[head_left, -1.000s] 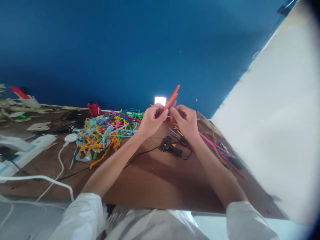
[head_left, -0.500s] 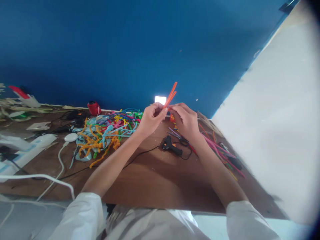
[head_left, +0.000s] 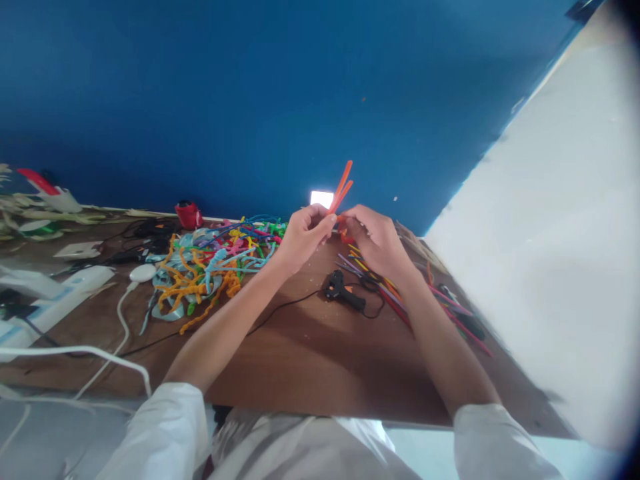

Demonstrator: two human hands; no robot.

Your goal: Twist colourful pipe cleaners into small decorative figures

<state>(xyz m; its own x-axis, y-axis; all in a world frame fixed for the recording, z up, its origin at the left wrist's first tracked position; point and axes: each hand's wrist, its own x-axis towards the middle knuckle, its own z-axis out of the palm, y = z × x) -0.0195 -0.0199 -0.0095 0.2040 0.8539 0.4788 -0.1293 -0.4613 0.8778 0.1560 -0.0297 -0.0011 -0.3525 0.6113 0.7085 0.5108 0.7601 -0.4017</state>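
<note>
Between thumb and fingers, my left hand (head_left: pixel 310 235) pinches an orange pipe cleaner (head_left: pixel 342 189), whose two prongs point up and slightly right. My right hand (head_left: pixel 373 235) is close beside it, its fingertips closed on an orange end at the base of the prongs. Both hands are raised above the far part of the brown table (head_left: pixel 310 367). Below them lies a black glue gun (head_left: pixel 343 291) with its cord. How the orange piece is bent between the fingers is partly hidden.
To the left sits a tangled heap of coloured pipe cleaners (head_left: pixel 200 277). Loose straight pipe cleaners (head_left: pixel 395 300) lie under my right forearm. A white power strip (head_left: pixel 55 310) with cables, a red cup-like object (head_left: pixel 189 215) and a bright white rectangle (head_left: pixel 321 199) stand farther off.
My right hand has shifted slightly right and turned, its forearm swinging a little outward, uncovering more loose pipe cleaners. My left hand stays nearly in place with the orange prongs.
</note>
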